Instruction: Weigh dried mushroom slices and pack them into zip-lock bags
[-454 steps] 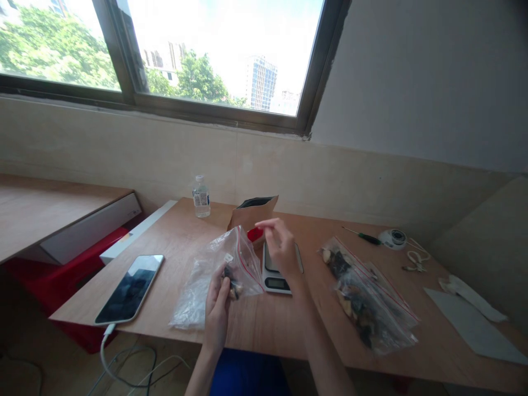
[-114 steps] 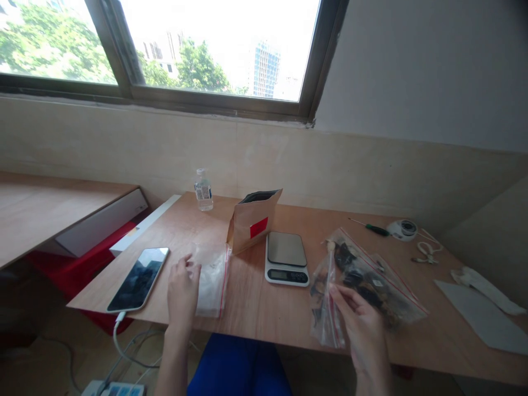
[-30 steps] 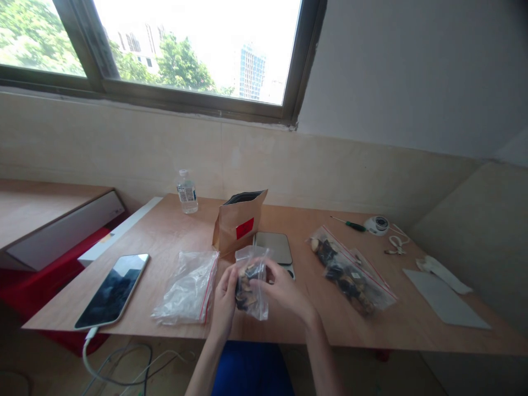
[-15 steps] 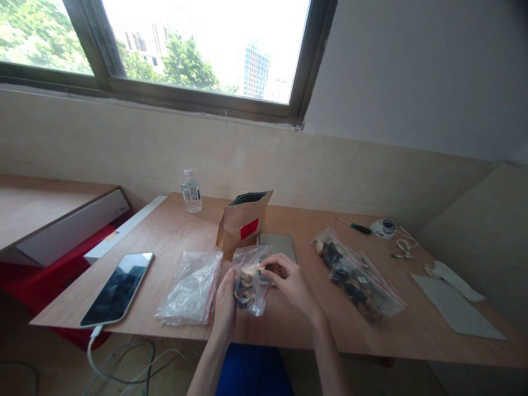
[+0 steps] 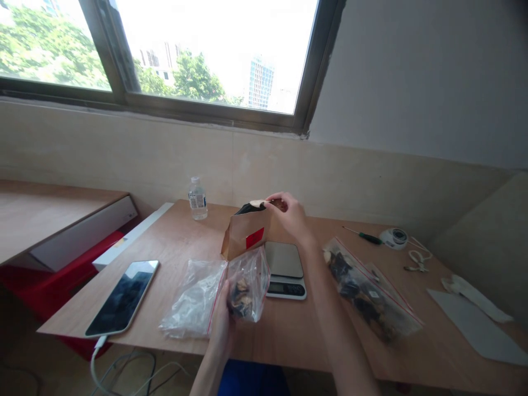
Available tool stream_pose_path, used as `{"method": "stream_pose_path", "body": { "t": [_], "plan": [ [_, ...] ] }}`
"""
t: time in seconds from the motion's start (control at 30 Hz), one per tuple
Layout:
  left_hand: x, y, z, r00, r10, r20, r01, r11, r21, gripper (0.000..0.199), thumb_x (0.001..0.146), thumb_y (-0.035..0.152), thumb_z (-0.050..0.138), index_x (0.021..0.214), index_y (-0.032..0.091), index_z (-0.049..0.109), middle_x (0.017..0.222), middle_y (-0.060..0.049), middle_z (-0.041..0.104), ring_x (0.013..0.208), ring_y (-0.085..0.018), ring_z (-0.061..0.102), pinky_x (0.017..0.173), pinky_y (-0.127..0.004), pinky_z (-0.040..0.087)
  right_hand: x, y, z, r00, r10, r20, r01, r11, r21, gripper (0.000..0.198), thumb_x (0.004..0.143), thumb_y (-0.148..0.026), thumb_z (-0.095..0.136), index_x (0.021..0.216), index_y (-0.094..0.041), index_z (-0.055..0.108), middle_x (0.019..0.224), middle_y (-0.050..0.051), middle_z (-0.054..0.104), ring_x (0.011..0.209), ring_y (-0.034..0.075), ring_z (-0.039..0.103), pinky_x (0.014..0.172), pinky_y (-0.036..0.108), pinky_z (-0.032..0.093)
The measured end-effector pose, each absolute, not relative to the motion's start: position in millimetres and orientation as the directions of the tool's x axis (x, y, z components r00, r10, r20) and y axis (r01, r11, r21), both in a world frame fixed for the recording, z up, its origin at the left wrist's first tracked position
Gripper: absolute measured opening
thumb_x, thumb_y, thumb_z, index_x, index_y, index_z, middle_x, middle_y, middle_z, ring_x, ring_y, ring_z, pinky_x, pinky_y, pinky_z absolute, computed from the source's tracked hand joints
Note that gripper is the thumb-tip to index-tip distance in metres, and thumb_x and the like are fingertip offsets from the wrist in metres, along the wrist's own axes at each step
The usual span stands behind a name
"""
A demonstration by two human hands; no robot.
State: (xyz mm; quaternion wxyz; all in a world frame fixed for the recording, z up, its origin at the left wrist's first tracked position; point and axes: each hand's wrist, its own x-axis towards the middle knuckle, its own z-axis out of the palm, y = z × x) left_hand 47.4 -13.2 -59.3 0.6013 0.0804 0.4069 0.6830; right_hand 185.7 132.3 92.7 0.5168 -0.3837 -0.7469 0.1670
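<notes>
My left hand [image 5: 225, 314] is closed around a clear zip bag [image 5: 249, 291], which holds dark and tan dried pieces that look like dried mushrooms. The bag stands upright above the table's front part. My right hand [image 5: 289, 212] is raised at the mouth of a brown paper pouch [image 5: 243, 234] with a red label. Pinched in its fingers are dried pieces, one a pale slice [image 5: 257, 203] over the pouch's opening, one brown [image 5: 279, 203]. Beneath my right forearm lies a small digital scale [image 5: 284, 261] with a bare plate.
Clear zip bags [image 5: 193, 300] lie on the left, beside a phone [image 5: 124, 300] on a cable. A water bottle [image 5: 198, 199] stands behind. To the right are a filled zip bag [image 5: 367, 291], a screwdriver [image 5: 369, 237], a dome camera [image 5: 394, 238] and a white sheet [image 5: 474, 324].
My right hand has gone from the zip bag up and away to the pouch's mouth, carrying dried pieces. The scale now shows more fully. My left hand still holds the bag.
</notes>
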Motion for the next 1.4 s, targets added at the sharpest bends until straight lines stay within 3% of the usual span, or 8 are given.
{"method": "stream_pose_path", "body": {
  "t": [0.3,0.47,0.67,0.83,0.97,1.17,1.27,1.4],
  "plan": [
    [43,-10,-54,-0.249,0.881,-0.403,-0.751,0.087,0.654,0.035,0.078,0.033,0.064,0.11,0.019,0.064,0.11,-0.006,0.068,0.095,-0.018,0.065,0.07,-0.024,0.054,173,136,106,-0.363,0.75,0.553,0.531,0.654,-0.539,0.01,0.084,-0.023,0.059,0.085,-0.016,0.066,0.088,0.005,0.065,0.082,0.016,0.06,0.076,0.027,0.044],
    [44,-9,-54,-0.24,0.895,-0.375,-0.76,0.067,0.647,0.035,0.074,0.035,0.067,0.104,0.018,0.067,0.1,-0.004,0.069,0.078,-0.013,0.065,0.063,-0.02,0.052,168,134,112,-0.155,0.634,0.758,0.462,0.725,-0.512,0.019,0.085,-0.029,0.059,0.101,-0.019,0.062,0.097,0.006,0.062,0.09,0.018,0.059,0.083,0.029,0.045],
    [46,-17,-52,-0.133,0.938,-0.321,-0.737,0.124,0.665,0.048,0.073,0.044,0.064,0.116,0.021,0.062,0.082,-0.002,0.068,0.047,-0.007,0.051,0.033,-0.016,0.028,143,152,93,-0.129,0.546,0.828,0.368,0.802,-0.471,0.017,0.086,-0.033,0.057,0.099,-0.023,0.064,0.106,0.005,0.064,0.103,0.018,0.058,0.091,0.031,0.045],
    [40,-21,-50,-0.07,0.982,-0.177,-0.756,0.063,0.652,0.049,0.078,0.038,0.058,0.125,0.024,0.056,0.113,-0.008,0.065,0.084,-0.018,0.063,0.056,-0.023,0.046,146,147,82,-0.285,0.567,0.773,0.392,0.805,-0.445,0.016,0.086,-0.033,0.058,0.095,-0.023,0.068,0.112,0.007,0.066,0.109,0.019,0.056,0.097,0.036,0.041],
    [34,-20,-51,-0.051,0.997,-0.06,-0.715,0.005,0.7,0.051,0.077,0.029,0.061,0.128,0.028,0.052,0.132,-0.005,0.054,0.12,-0.024,0.05,0.09,-0.03,0.044,165,110,84,-0.112,0.588,0.801,0.342,0.78,-0.524,0.021,0.092,-0.028,0.046,0.1,-0.024,0.065,0.115,0.006,0.064,0.112,0.018,0.054,0.1,0.037,0.039],
    [31,-18,-50,-0.126,0.991,0.054,-0.574,-0.117,0.811,0.066,0.077,0.029,0.066,0.137,0.029,0.037,0.137,-0.006,0.05,0.129,-0.026,0.042,0.106,-0.038,0.031,182,74,52,-0.246,0.876,0.416,0.144,0.457,-0.878,0.012,0.087,-0.027,0.049,0.091,-0.019,0.058,0.081,0.002,0.064,0.073,0.014,0.062,0.072,0.029,0.051],
    [30,-20,-45,-0.175,0.985,0.009,-0.505,-0.097,0.858,0.073,0.074,0.029,0.07,0.136,0.027,0.032,0.121,-0.007,0.062,0.116,-0.026,0.054,0.1,-0.039,0.038,181,66,35,-0.303,0.904,0.301,0.134,0.353,-0.926,0.013,0.082,-0.03,0.058,0.09,-0.019,0.057,0.082,0.001,0.062,0.074,0.014,0.061,0.072,0.028,0.05],
    [29,-21,-37,-0.208,0.978,-0.014,-0.466,-0.086,0.88,0.052,0.069,0.029,0.075,0.113,0.023,0.048,0.103,-0.006,0.069,0.1,-0.024,0.064,0.088,-0.034,0.047,178,54,30,-0.424,0.882,0.205,0.185,0.305,-0.934,0.023,0.081,-0.039,0.06,0.091,-0.018,0.062,0.086,0.002,0.064,0.08,0.016,0.061,0.072,0.028,0.049]
  ]
}}
